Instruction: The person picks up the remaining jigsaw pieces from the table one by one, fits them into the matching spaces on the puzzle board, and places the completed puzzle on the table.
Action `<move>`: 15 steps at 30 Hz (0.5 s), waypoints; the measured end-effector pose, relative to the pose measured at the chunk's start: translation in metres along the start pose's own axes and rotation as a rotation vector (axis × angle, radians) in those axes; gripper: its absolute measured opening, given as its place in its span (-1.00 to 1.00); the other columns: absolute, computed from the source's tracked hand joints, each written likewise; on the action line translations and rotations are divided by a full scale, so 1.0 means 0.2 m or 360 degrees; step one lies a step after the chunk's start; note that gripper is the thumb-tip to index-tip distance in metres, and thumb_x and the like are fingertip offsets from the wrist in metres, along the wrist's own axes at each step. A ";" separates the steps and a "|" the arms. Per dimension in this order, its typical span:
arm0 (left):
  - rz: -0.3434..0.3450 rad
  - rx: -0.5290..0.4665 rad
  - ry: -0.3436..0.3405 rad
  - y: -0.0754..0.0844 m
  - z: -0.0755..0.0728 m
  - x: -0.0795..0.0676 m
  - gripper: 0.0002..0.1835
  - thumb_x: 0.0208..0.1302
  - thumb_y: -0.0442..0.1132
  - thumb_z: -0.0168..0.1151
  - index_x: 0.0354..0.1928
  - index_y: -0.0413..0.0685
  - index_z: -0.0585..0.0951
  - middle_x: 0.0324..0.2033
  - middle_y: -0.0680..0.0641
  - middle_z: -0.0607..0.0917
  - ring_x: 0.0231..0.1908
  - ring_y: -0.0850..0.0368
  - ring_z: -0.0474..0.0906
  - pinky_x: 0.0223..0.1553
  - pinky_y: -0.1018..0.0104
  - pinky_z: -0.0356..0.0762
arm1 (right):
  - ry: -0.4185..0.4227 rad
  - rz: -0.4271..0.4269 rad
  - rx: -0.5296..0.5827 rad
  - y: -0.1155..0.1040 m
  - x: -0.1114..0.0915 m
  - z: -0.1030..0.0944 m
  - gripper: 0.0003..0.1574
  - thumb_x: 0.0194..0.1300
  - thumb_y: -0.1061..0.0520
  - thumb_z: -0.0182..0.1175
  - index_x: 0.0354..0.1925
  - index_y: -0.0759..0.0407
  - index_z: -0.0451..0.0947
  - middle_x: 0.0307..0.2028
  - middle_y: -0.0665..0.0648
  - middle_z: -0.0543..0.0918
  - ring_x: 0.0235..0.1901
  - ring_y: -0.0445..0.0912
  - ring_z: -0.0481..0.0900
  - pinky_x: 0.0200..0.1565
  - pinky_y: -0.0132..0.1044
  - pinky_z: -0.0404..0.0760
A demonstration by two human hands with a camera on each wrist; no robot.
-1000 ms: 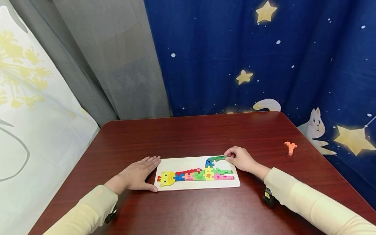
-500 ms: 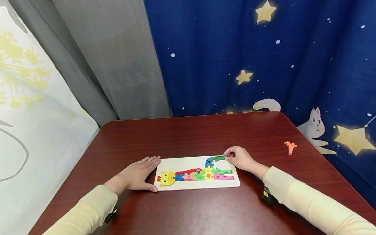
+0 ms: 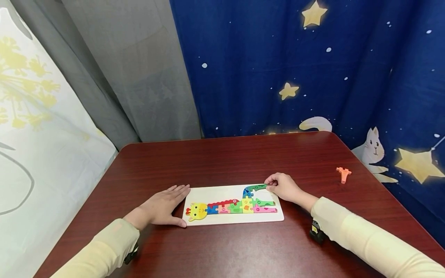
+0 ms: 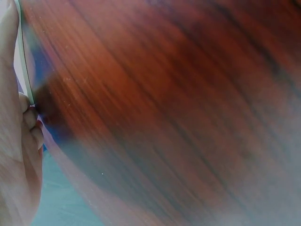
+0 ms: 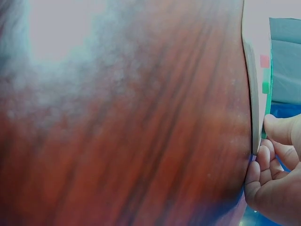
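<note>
A white puzzle board [image 3: 215, 191] lies on the table, bearing a jigsaw giraffe on its side, its yellow head [image 3: 198, 211] to the left. My left hand [image 3: 161, 206] rests with straight fingers at the board's left edge, thumb by the near corner. At the far right corner my right hand [image 3: 286, 188] pinches the end of a green puzzle piece [image 3: 258, 187], which adjoins a blue piece [image 3: 247, 192]. Below that green piece, white board shows. In the right wrist view, the thumb [image 5: 281, 129] and curled fingers meet at the board's corner; the fingertips partly cover the piece.
An orange puzzle piece [image 3: 343, 175] lies apart toward the table's right edge. The dark red table [image 3: 222, 162] backs onto a blue starry curtain [image 3: 257, 69] and a grey curtain [image 3: 139, 77]. A white patterned cloth [image 3: 45, 154] hangs at left.
</note>
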State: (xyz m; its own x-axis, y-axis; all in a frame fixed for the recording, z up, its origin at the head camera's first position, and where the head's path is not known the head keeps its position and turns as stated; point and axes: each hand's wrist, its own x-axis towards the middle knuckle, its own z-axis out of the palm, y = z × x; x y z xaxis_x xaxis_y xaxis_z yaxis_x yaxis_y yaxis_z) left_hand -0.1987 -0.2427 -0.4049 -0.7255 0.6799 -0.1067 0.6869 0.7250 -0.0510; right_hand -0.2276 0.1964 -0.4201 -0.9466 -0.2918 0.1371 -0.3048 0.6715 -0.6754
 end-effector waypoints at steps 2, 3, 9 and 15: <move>-0.0004 -0.0001 -0.0003 0.00 0.00 0.00 0.26 -0.02 0.68 -0.15 0.50 -0.16 0.12 0.46 -0.11 0.14 0.43 -0.04 0.05 0.40 0.07 0.05 | -0.0003 0.0003 0.0004 0.00 0.00 0.00 -0.94 0.17 0.33 0.32 -0.33 0.25 0.67 -0.42 0.04 0.55 -0.38 -0.13 0.47 -0.29 -0.29 0.50; -0.0005 -0.0002 -0.0003 0.00 0.00 0.00 0.26 -0.02 0.68 -0.15 0.50 -0.16 0.12 0.46 -0.11 0.14 0.43 -0.05 0.05 0.40 0.07 0.05 | -0.0004 0.0004 0.0010 0.00 0.00 0.00 -0.94 0.17 0.33 0.32 -0.33 0.25 0.67 -0.42 0.04 0.55 -0.38 -0.13 0.47 -0.29 -0.28 0.50; 0.0003 0.0002 0.0005 0.00 -0.01 0.00 0.25 -0.02 0.68 -0.16 0.49 -0.17 0.12 0.46 -0.12 0.15 0.43 -0.05 0.05 0.40 0.06 0.05 | -0.0024 0.0042 0.0060 0.01 0.00 -0.01 -0.93 0.19 0.31 0.31 -0.29 0.25 0.67 -0.40 0.04 0.58 -0.37 -0.12 0.49 -0.28 -0.27 0.51; 0.0010 0.0002 0.0015 0.00 0.00 0.00 0.25 -0.01 0.68 -0.16 0.49 -0.18 0.13 0.46 -0.13 0.16 0.43 -0.06 0.06 0.40 0.07 0.06 | -0.0001 0.0091 0.0062 0.02 0.00 -0.04 -0.92 0.22 0.30 0.29 -0.27 0.25 0.67 -0.41 0.03 0.60 -0.39 -0.13 0.50 -0.28 -0.28 0.51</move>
State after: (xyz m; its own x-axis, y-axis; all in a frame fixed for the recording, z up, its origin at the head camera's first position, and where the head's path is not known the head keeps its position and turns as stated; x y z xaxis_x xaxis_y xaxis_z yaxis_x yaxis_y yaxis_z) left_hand -0.1977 -0.2430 -0.4040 -0.7214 0.6856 -0.0976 0.6917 0.7204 -0.0517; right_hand -0.2301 0.2032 -0.4173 -0.9623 -0.2542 0.0967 -0.2457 0.6600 -0.7099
